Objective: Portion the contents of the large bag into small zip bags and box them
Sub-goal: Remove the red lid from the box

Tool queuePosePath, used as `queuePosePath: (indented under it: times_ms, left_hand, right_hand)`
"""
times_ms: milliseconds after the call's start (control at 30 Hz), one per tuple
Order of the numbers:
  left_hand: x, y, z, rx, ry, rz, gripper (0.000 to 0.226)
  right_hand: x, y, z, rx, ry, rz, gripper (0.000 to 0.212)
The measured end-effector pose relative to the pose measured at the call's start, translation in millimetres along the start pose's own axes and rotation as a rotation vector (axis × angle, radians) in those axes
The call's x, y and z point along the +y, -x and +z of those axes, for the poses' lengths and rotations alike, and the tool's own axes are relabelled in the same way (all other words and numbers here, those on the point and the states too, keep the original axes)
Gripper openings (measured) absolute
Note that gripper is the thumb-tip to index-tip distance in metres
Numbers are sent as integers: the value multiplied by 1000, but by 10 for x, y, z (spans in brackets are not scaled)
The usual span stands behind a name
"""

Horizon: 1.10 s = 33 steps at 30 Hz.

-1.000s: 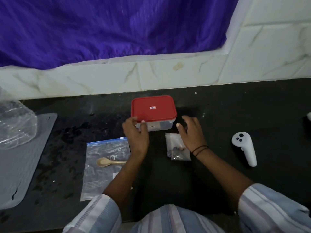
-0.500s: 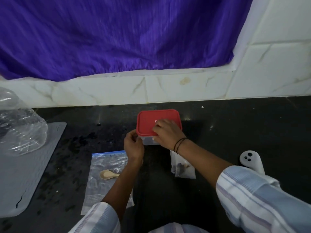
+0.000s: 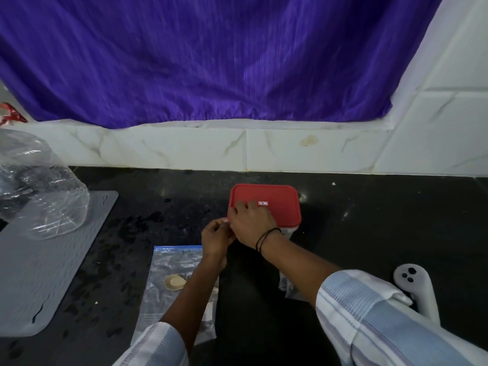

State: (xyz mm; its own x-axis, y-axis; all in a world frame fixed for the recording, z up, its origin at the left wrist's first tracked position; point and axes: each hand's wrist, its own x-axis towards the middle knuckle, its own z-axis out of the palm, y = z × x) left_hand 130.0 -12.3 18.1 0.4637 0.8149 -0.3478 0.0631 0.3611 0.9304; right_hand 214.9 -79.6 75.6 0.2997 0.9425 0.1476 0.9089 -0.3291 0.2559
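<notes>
The right hand (image 3: 250,220) presses flat on the red lid (image 3: 274,204) — likely steadying the box. The left hand (image 3: 217,237) pinches the lid's near-left corner, apparently to pry it open for the small zip bag (image 3: 287,286).

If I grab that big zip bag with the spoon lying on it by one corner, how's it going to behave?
The large zip bag looks like thin clear film lying flat, so it will probably flop and fold rather than hold its shape. The spoon rests loose on top and would likely slide off. It seems nearly empty, so probably light; the left forearm crosses over it now.
</notes>
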Motion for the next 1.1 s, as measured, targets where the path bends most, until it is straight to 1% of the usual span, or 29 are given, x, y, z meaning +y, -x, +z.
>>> queuePosePath:
  times_ms: [133, 200, 300, 400, 467, 600, 667, 733, 800, 867, 933, 1033, 1100]
  left_hand:
    - [37, -90, 1, 26, -56, 2, 18]
    - [25, -118, 11, 34, -74, 23, 16]
    - [-42, -111, 36, 58, -59, 76, 16]
    - [-75, -117, 55, 95, -70, 73, 16]
    - [-54, -124, 81, 125, -91, 55, 17]
    - [-2, -95, 108, 178, -183, 52, 14]
    - [10, -79, 117, 184, -208, 48, 12]
    - [10, -75, 120, 203, -236, 51, 11]
    - [3, -52, 171, 229, -275, 57, 11]
    - [21, -33, 154, 287, -331, 113, 15]
    - [60, 39, 222, 317, -402, 262, 13]
    - [118, 170, 319, 310, -419, 501, 5]
    - [115, 229, 371, 282, -435, 582, 8]
  right_hand:
    - [-19, 17, 39, 60, 10, -29, 11]
    - [4, 14, 48, 120, -21, -8, 10]
    - [84, -43, -17, 209, -89, 66, 13]
    - [156, -51, -65, 254, -129, 166, 14]
    - [225, -22, -116, 308, -204, 255, 19]
    - [433, 138, -342, 563, -388, 409, 25]
    - [582, 234, -402, 654, -500, 491, 30]
    - [765, 362, -436, 753, -663, 600, 28]
    - [1036, 562, -412, 853, -758, 737, 20]
    - [1244, 702, -328, 900, -858, 870, 19]
    - [1473, 881, -146, 923, -1029, 1082, 19]
    - [1763, 1208, 259, 905, -1336, 1438, 16]
    - [1888, 1448, 516, 854, -1475, 1574, 18]
